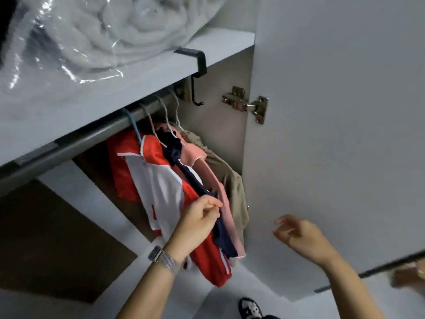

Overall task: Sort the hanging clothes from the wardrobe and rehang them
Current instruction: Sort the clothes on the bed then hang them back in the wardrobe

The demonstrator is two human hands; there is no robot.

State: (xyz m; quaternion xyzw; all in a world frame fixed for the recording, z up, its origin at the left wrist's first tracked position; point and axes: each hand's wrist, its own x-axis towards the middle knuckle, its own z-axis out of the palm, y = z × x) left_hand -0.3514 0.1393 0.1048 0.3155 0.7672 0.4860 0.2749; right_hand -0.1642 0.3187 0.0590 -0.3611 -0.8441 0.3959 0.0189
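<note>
Four garments hang from a rail (96, 132) under a shelf (142, 72): an orange-and-white top (158, 180), a navy garment (184, 166), a pink one (195, 155) and a beige one (232, 180) at 3 o'clock of them. The left hand (195, 223) pinches the navy garment's lower part. The right hand (296, 236), fingers loosely spread, hovers before the open door (333, 111). A bagged quilt (103, 31) lies on the shelf at 11 o'clock.

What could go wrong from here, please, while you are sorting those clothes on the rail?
The left hand pinches only the navy garment, packed between the red-and-white top and pink top; pulling could drag a neighbour off its hanger. The right hand hovers free near the open door, so nothing steadies the hangers on the rail.
</note>
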